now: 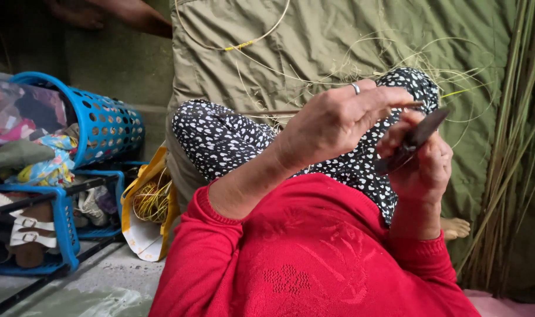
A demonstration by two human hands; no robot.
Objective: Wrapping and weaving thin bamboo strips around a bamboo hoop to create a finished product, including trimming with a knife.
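The right hand [423, 167] grips a dark knife [413, 141]; the left hand [338, 120] pinches a thin reed strip [314, 110]. With the blade edge just beside the left fingertips [405, 105], a slip risks a cut or a snapped strip.

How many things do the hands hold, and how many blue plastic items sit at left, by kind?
Dark flat knife blade in the right hand: 1
Thin tan reed strip pinched by the left hand: 1
Blue perforated plastic basket: 1
Blue plastic shelf rack: 1
Total: 4
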